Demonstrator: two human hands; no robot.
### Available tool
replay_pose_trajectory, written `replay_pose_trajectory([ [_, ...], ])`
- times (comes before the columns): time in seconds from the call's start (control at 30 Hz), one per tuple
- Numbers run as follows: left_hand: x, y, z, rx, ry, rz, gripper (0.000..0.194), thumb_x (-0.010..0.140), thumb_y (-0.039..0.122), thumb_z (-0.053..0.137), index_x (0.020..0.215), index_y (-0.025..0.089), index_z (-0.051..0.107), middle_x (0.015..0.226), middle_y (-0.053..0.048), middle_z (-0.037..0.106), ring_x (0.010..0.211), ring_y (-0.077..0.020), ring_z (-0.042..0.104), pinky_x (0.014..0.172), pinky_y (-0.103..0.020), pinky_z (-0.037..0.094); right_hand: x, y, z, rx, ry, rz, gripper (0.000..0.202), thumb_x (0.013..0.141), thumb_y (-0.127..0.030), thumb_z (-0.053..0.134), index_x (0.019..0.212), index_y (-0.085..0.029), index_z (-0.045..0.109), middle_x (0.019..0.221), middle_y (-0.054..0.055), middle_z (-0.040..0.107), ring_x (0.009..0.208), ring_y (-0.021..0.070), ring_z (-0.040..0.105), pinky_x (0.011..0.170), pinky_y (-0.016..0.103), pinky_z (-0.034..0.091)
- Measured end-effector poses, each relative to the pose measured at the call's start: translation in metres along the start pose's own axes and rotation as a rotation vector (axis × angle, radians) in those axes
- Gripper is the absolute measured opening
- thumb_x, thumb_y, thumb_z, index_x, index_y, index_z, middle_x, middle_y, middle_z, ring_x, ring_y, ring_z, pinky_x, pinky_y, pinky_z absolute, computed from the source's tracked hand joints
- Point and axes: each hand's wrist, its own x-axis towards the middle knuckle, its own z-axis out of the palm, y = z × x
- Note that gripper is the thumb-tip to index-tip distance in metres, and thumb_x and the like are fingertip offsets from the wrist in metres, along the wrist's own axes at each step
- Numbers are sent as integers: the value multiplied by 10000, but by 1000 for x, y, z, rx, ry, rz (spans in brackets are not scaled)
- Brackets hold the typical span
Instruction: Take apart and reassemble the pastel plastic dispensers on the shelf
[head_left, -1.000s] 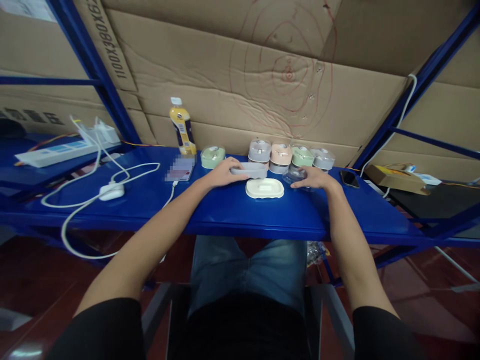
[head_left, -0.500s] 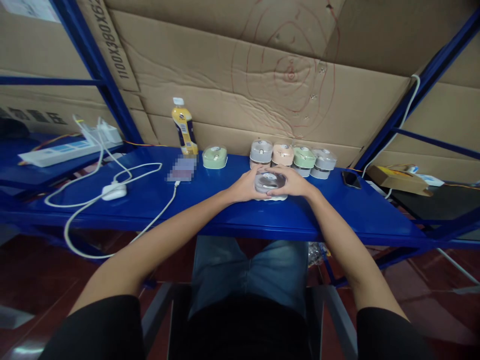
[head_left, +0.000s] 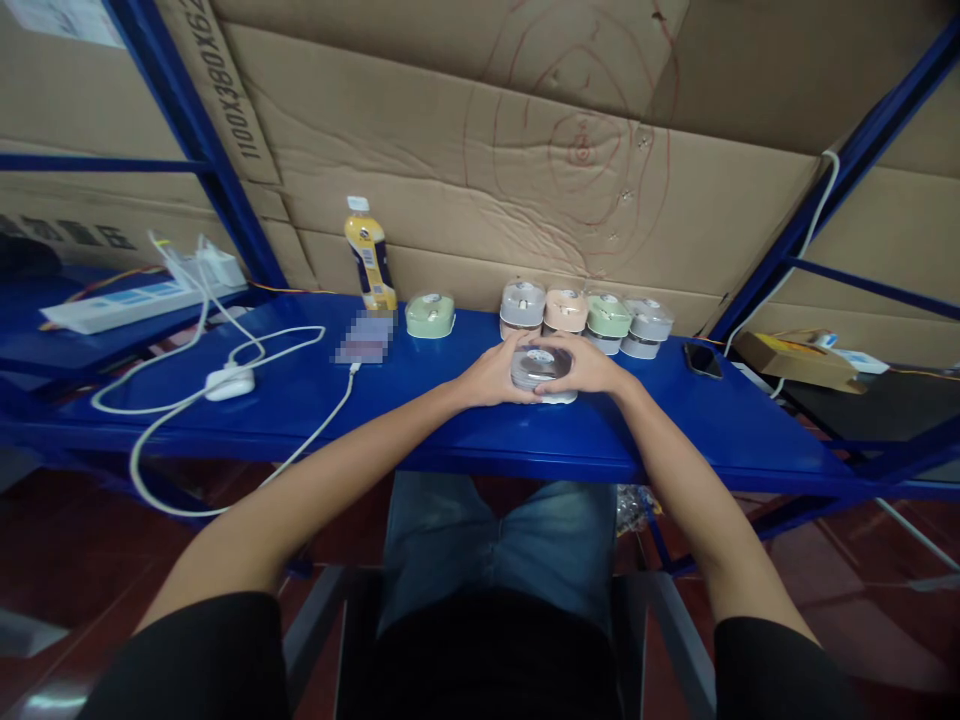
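Note:
Between my two hands is a small grey container with a clear domed lid point(head_left: 540, 365), low over the front middle of the blue table point(head_left: 465, 430). My left hand point(head_left: 495, 375) wraps round its left side, and my right hand point(head_left: 587, 367) curves round its right side. A white edge shows beneath the container. Just behind my hands stand several similar lidded containers in stacks: a grey one point(head_left: 523, 300), a peach one point(head_left: 565, 308), a green one point(head_left: 608, 313) and another grey one point(head_left: 648, 318). A separate green container point(head_left: 430, 315) sits further left.
A yellow bottle point(head_left: 369, 255) stands at the back, with a pixelated flat object point(head_left: 365, 337) before it, joined to a white cable. A white adapter point(head_left: 229, 382) and power strip point(head_left: 127, 303) lie left. On the right are a phone point(head_left: 703, 360) and an open cardboard box point(head_left: 799, 362).

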Motion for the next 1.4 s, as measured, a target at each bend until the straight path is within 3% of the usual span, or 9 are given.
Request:
replay_pose_trajectory([
  [0.27,1,-4,1,-37,-14,28,1221,671,586,989,1681,247,393,1634,-211,598,1497,-471,614,1225,-672,497,-1,2,0,20,-16,27,833,727,-577,985,1487,-329,753,1391,91,777,1232,355,736,1132,564,569],
  [0.47,-1,-7,2,22,-31,10,1213,652,624,992,1643,202,432,1640,-234,585,1528,-484,577,1247,-676,479,-2,1,2,-25,-59,30,929,708,-615,1003,1533,-293,725,1331,117,773,1232,375,736,1152,597,562],
  [0.6,0,-8,-6,51,-76,60,1126,704,592,954,1641,211,458,1644,-207,592,1520,-462,588,1260,-654,471,-2,4,5,6,-79,49,948,725,-633,991,1569,-327,689,1446,108,754,1342,390,709,1210,604,535],
  [0.7,-2,-4,-18,138,-103,81,1070,722,563,937,1638,233,493,1579,-179,639,1462,-456,627,1234,-610,503,-3,9,5,-4,-52,64,1049,668,-648,1016,1591,-292,665,1484,134,733,1352,406,701,1199,604,546],
  [0.83,-23,13,-27,395,-67,-129,948,765,607,907,1573,236,579,1283,-187,719,1190,-480,740,1039,-597,598,-6,13,-2,4,54,119,1062,679,-708,987,1584,-257,660,1469,170,727,1251,396,730,1074,582,615],
  [1.03,-57,32,-28,727,188,-548,931,880,801,767,1469,101,594,1251,-334,693,1114,-575,734,918,-618,584,-10,13,-9,13,198,163,809,867,-749,811,1470,-216,724,1437,182,750,1145,361,752,987,560,637],
  [1.13,-44,19,-31,755,217,-577,936,916,806,731,1476,71,586,1244,-343,722,1162,-557,728,925,-579,588,-9,13,-6,10,177,173,711,910,-730,766,1404,-218,758,1415,167,770,1084,334,763,998,555,634],
  [1.27,-3,-6,-34,668,192,-558,942,906,754,775,1483,29,604,1300,-359,715,1248,-577,695,971,-613,582,-8,12,-3,-13,118,191,598,988,-668,705,1365,-211,778,1373,161,792,1077,322,772,1005,537,633],
  [1.4,27,-15,-34,642,154,-604,772,976,513,750,1562,43,574,1387,-361,682,1363,-581,643,1042,-649,563,-7,13,-3,-46,96,214,529,1039,-617,670,1351,-205,781,1330,161,808,1101,327,773,1004,520,627],
])
